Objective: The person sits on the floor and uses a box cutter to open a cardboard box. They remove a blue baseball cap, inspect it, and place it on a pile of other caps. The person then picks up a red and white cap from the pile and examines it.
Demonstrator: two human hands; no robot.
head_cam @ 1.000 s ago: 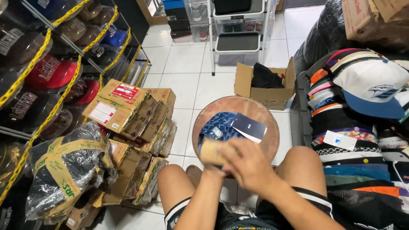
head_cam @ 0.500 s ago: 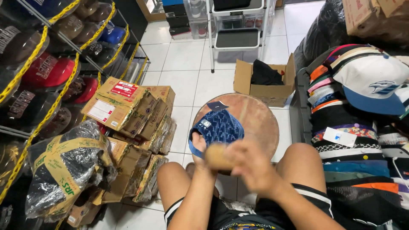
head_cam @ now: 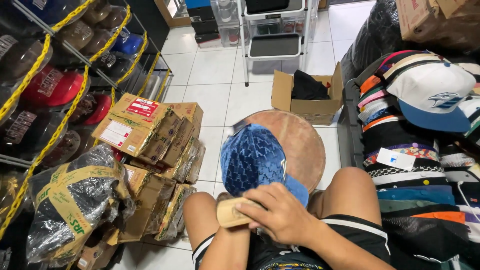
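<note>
The blue cap [head_cam: 255,162] sits upright over the person's lap, at the near edge of a round wooden stool [head_cam: 300,142], its patterned crown facing up and its brim pointing near and right. It is propped from beneath, apparently so the fabric stays taut and rounded; the left hand is hidden under the cap, so I cannot tell whether it is open or closed. The right hand [head_cam: 280,217] is closed around a pale wooden brush [head_cam: 232,212], gripping its smooth, rounded block just below the cap, with the bristle side out of view. The cap's cloth looks soft and woven, with a repeating darker blue figure.

To the left, taped cardboard boxes [head_cam: 142,125] lean in a stack beside a plastic-wrapped bundle [head_cam: 70,200]. On the right, stacked caps [head_cam: 420,165] of many colours rise in a column, topped by a white and blue one [head_cam: 432,95]. Far off, an open carton [head_cam: 310,95] rests on the tiled floor [head_cam: 215,70].
</note>
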